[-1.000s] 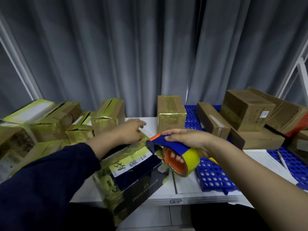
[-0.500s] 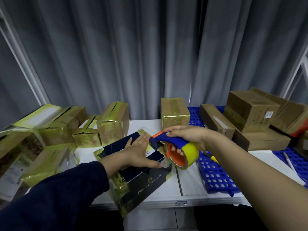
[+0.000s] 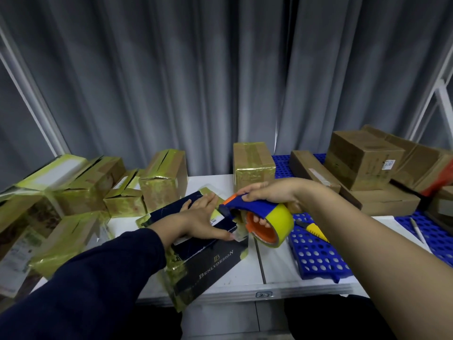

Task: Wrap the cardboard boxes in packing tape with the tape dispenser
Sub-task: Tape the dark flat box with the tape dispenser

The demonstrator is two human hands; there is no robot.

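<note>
A dark navy box (image 3: 208, 263) printed "BENLYDESIGN", partly covered in yellowish tape, lies at the white table's (image 3: 282, 271) front edge and overhangs it. My left hand (image 3: 201, 222) presses flat on its top with straight fingers. My right hand (image 3: 267, 195) grips the blue and orange tape dispenser (image 3: 259, 217) with its yellow tape roll, just right of the box. The dispenser's front end meets the box's far right corner.
Several tape-wrapped boxes (image 3: 161, 185) crowd the left and back. Plain cardboard boxes (image 3: 362, 163) are stacked at the right on blue perforated panels (image 3: 316, 256). A yellow-handled cutter (image 3: 311, 229) lies on the near panel, a pen (image 3: 416, 229) further right. Grey curtains hang behind.
My left hand came back from the far side of the box and now presses flat on its top. The box lies flatter on the table. The dispenser stays at its right corner.
</note>
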